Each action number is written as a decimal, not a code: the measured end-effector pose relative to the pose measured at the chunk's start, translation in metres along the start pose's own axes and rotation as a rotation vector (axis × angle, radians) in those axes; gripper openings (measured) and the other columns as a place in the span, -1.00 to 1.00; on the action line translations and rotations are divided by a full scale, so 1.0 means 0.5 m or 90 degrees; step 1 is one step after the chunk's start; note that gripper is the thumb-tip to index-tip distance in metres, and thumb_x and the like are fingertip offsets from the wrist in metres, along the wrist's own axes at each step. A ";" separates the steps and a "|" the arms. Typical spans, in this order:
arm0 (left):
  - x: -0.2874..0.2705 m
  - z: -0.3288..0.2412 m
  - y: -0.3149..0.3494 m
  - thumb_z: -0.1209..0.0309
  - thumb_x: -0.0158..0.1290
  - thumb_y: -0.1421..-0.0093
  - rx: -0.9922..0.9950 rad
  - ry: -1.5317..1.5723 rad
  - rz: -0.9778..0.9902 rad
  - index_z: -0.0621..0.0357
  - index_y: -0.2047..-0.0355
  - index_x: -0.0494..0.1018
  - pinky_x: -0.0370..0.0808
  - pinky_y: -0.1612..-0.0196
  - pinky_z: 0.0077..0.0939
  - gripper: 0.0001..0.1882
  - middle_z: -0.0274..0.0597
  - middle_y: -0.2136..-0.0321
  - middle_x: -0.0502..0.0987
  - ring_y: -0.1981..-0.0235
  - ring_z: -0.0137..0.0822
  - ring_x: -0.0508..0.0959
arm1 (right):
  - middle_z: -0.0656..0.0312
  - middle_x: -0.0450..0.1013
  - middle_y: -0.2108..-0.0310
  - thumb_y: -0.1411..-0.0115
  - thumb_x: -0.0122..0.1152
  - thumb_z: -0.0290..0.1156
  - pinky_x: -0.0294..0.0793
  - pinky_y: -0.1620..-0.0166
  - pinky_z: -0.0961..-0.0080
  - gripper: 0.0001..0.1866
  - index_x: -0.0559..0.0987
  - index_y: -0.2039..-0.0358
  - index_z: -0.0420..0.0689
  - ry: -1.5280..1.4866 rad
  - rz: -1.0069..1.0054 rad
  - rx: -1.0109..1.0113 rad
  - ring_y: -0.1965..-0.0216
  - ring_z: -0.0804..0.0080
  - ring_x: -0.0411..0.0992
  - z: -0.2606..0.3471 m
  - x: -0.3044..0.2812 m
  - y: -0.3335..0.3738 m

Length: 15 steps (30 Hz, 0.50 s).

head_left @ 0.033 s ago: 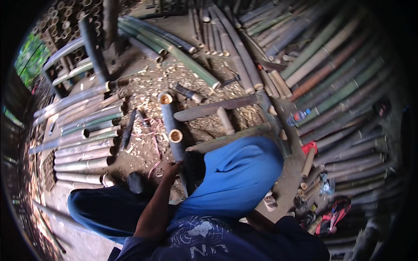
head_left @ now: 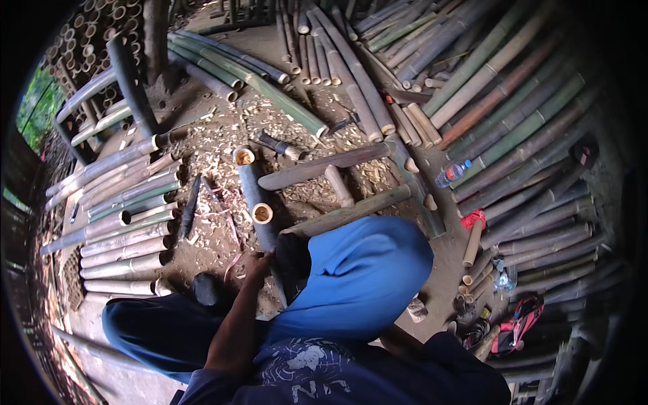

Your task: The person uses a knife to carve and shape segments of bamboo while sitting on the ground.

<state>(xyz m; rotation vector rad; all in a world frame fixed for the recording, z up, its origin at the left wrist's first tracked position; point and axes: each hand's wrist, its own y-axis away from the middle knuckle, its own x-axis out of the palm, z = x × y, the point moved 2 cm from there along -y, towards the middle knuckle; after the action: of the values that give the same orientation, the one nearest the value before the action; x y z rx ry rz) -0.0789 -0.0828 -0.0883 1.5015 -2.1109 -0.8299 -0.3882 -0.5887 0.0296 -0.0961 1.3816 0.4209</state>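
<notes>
I sit low on the ground with my knees, in blue trousers (head_left: 364, 270), spread apart. My left hand (head_left: 257, 264) is closed around the near end of a dark bamboo pole (head_left: 251, 185) that runs away from me between my legs; its far end is an open cut mouth. A shorter bamboo piece with a pale open end (head_left: 262, 213) lies against that pole. My right hand is hidden behind my right knee; only part of that arm (head_left: 399, 339) shows.
Cut bamboo poles are stacked at the left (head_left: 121, 223) and fanned out across the back and right (head_left: 526, 121). Wood shavings (head_left: 223, 145) litter the ground. A flat plank (head_left: 324, 167), a plastic bottle (head_left: 452, 174) and red sandals (head_left: 516, 324) lie nearby.
</notes>
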 end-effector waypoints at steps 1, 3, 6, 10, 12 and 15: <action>0.004 0.013 -0.007 0.02 0.38 -0.14 0.006 0.005 -0.046 0.39 -0.05 0.48 0.51 0.48 -0.37 -0.29 -0.04 0.28 0.62 0.46 -0.27 0.57 | -0.19 0.34 -0.14 -0.18 0.37 -0.12 0.29 -0.26 -0.03 -0.18 0.29 -0.34 -0.24 0.010 0.028 -0.002 -0.18 -0.20 0.33 0.003 0.029 0.029; 0.021 0.003 -0.016 0.03 0.42 -0.10 0.033 -0.001 -0.118 0.42 -0.08 0.45 0.49 0.51 -0.40 -0.23 -0.02 0.30 0.63 0.51 -0.29 0.56 | -0.19 0.34 -0.14 -0.18 0.36 -0.12 0.29 -0.26 -0.03 -0.19 0.29 -0.33 -0.24 0.034 0.090 0.007 -0.18 -0.20 0.33 -0.025 0.086 0.081; 0.041 -0.021 -0.005 0.01 0.44 -0.06 0.074 -0.034 -0.187 0.45 -0.06 0.44 0.49 0.53 -0.42 -0.19 0.01 0.35 0.62 0.55 -0.29 0.56 | -0.19 0.35 -0.14 -0.18 0.36 -0.12 0.29 -0.26 -0.04 -0.20 0.30 -0.33 -0.24 0.087 0.198 0.000 -0.17 -0.20 0.33 -0.062 0.185 0.154; 0.021 -0.054 0.005 0.01 0.38 -0.14 0.049 -0.021 -0.134 0.39 0.10 0.47 0.50 0.54 -0.43 -0.36 -0.08 0.47 0.58 0.54 -0.30 0.59 | -0.18 0.35 -0.13 -0.19 0.36 -0.13 0.29 -0.26 -0.04 -0.21 0.31 -0.33 -0.24 0.162 0.285 -0.026 -0.17 -0.20 0.33 -0.076 0.226 0.174; 0.013 -0.075 0.010 0.03 0.34 -0.19 -0.008 0.076 -0.002 0.33 0.18 0.49 0.49 0.55 -0.45 -0.45 -0.13 0.52 0.56 0.56 -0.32 0.58 | -0.18 0.35 -0.13 -0.19 0.35 -0.13 0.29 -0.25 -0.04 -0.22 0.31 -0.32 -0.23 0.205 0.307 -0.047 -0.17 -0.20 0.33 -0.074 0.228 0.167; -0.024 -0.115 0.024 0.15 0.27 -0.26 0.045 0.163 -0.156 0.26 0.32 0.52 0.39 0.61 -0.50 -0.63 -0.31 0.61 0.48 0.66 -0.45 0.44 | -0.18 0.35 -0.13 -0.19 0.35 -0.13 0.29 -0.25 -0.04 -0.23 0.32 -0.32 -0.23 0.243 0.285 -0.172 -0.17 -0.19 0.33 0.030 0.223 0.162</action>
<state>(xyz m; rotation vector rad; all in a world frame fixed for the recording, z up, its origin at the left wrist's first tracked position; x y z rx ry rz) -0.0465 -0.0816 -0.0381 1.8230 -1.8128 -0.6100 -0.3879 -0.4832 -0.0605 -0.0907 1.7183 1.0050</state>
